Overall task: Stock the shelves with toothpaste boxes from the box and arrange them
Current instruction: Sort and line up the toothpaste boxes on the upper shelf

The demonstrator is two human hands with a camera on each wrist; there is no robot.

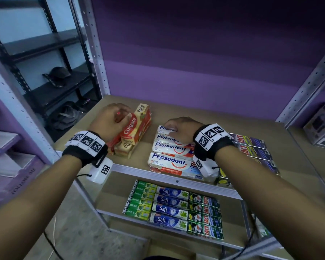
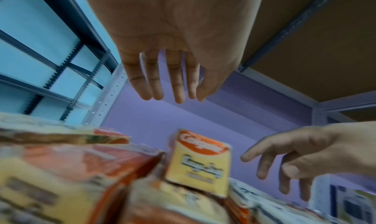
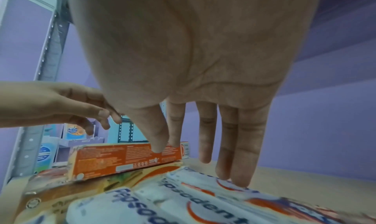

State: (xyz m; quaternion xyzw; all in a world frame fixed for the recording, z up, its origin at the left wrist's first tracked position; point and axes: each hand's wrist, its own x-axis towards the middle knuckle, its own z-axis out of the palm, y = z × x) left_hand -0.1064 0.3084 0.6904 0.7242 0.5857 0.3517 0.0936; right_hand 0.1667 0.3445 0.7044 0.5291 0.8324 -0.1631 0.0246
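**Two shelves filled, Colgate pile still loose**

Nearest, the lower shelf holds tidy rows of Darlie, Safi and Zact boxes. Above it, on the upper shelf, the Pepsodent boxes lie squared, while the Colgate boxes sit skewed, so straightening seems left. The supply box is not in view. The right hand rests straight fingers on the far Pepsodent box; the left hand hovers above the Colgate pile, fingers relaxed, holding nothing.
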